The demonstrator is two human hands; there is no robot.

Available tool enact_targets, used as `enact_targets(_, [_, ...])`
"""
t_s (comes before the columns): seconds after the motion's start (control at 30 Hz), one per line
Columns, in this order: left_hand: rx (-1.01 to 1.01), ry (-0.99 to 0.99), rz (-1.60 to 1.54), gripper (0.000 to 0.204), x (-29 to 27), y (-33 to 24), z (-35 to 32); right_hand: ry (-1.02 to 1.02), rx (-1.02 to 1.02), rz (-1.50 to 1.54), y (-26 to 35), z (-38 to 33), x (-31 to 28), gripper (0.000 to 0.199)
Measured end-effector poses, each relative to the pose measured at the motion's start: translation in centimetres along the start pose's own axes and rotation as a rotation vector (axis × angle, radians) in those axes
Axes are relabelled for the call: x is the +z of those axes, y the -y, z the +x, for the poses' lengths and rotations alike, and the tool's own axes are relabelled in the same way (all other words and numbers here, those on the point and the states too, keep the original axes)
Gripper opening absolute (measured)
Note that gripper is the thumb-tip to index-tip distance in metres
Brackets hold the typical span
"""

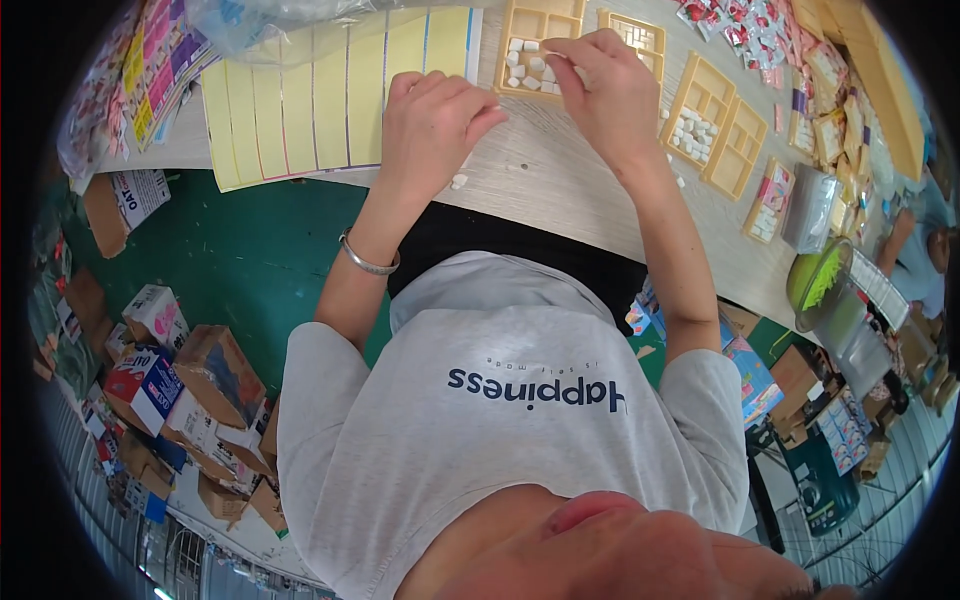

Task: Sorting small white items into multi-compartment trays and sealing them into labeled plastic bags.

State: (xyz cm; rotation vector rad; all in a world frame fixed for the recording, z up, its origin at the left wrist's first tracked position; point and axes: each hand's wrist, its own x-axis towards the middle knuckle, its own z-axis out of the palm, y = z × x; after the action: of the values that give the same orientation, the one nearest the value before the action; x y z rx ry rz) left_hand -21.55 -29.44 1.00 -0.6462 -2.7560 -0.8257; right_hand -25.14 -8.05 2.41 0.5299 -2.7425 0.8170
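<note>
My right hand [612,95] is over a beige compartment tray [508,50], thumb and forefinger closed together above its small white pieces [531,83]. Whatever is between those fingertips is too small to make out. My left hand [432,125] hovers just left of that tray, fingers curled and thumb against the forefinger; any content is hidden. Partly behind my right hand lies another beige tray [650,38]. Farther right, white pieces [692,132] fill part of a third tray [690,75], beside a further divided tray [737,150]. A loose white piece [459,181] lies near my left wrist.
A yellow striped sheet [300,110] covers the table's left side, with clear plastic [270,25] over its far edge. Red-and-white sachets [735,25] lie at the far right. A packed tray [768,200] and a green bowl [805,280] stand right. Cardboard boxes [220,375] crowd the floor.
</note>
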Motion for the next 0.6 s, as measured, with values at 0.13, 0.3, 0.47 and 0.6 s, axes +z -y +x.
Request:
enact_targets(0.13, [0.017, -0.226, -0.08, 0.018, 1.8, -0.9, 3.4, -0.057, 0.117, 0.161, -0.2, -0.4, -2.1, 0.018])
enact_targets(0.3, [-0.057, -0.223, -0.066, 0.018, 2.3, -0.4, 4.2, -0.026, 0.235, 0.24, -1.4, -2.6, -4.8, 0.018])
enact_targets(0.47, [0.08, -0.011, 0.071, 0.059, 2.4, -0.9, 3.1, -0.081, 0.1, 0.11, -1.9, -3.1, -3.6, 0.017])
enact_targets(0.6, [0.064, 0.287, 0.244, 0.107, 3.9, -1.5, 2.4, -0.05, -0.059, -0.019, -0.8, -1.4, -1.2, 0.018])
